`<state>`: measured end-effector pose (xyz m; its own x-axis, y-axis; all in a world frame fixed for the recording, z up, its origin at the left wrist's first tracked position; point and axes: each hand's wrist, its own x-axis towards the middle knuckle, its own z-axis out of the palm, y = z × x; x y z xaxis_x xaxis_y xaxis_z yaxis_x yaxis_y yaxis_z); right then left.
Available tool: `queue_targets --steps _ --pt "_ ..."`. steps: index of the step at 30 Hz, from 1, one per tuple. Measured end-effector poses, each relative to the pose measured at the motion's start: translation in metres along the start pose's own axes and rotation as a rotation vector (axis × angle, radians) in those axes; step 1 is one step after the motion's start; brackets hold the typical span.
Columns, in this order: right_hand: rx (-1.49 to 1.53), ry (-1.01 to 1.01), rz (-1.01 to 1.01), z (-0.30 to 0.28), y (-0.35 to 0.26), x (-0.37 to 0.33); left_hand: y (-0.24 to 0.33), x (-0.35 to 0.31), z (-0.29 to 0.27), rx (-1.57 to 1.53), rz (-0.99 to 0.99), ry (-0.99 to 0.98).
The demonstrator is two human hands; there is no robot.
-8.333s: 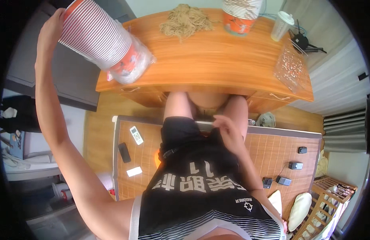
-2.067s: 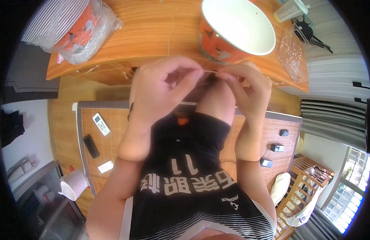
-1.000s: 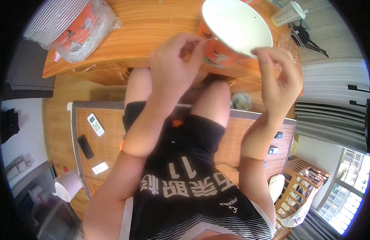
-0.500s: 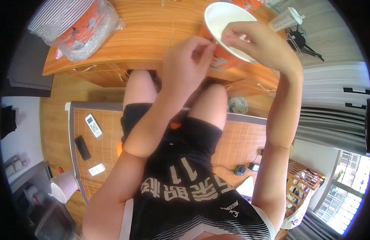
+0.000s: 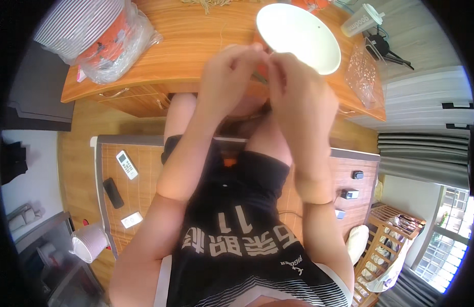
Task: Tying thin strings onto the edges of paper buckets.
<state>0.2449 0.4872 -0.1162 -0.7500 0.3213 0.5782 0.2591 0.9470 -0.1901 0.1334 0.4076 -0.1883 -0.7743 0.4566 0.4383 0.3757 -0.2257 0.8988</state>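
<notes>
A large paper tub (image 5: 300,37), white inside and orange outside, leans tilted at the table's near right, its mouth toward me. Just in front of its rim, the fingertips of my left hand (image 5: 227,82) and my right hand (image 5: 302,97) meet in pinches. Whatever lies between them is too small and blurred to make out. My right hand covers part of the tub's lower side. At the far edge, a bunch of straw-coloured strands (image 5: 208,4) lies on the wooden table (image 5: 196,38).
Stacked orange tubs (image 5: 101,43) in clear plastic stand at left. A lidded drink cup (image 5: 362,21), black device (image 5: 378,46) and clear plastic bag (image 5: 363,74) are at right. Around my legs, a low surface carries a remote (image 5: 127,165), phone (image 5: 113,193) and white power strip (image 5: 132,220).
My right hand has come out from the tub's mouth, moving left and nearer to meet my left hand. The plastic bag at right is now uncovered.
</notes>
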Motion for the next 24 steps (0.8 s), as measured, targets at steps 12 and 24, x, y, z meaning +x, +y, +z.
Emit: queue_targets --steps 12,24 --pt "0.822 0.049 0.413 0.06 0.006 -0.043 0.027 0.033 -0.028 0.029 -0.248 -0.394" --pt "2.088 0.105 0.971 0.084 -0.018 -0.02 0.031 0.036 -0.032 -0.039 -0.346 -0.397"
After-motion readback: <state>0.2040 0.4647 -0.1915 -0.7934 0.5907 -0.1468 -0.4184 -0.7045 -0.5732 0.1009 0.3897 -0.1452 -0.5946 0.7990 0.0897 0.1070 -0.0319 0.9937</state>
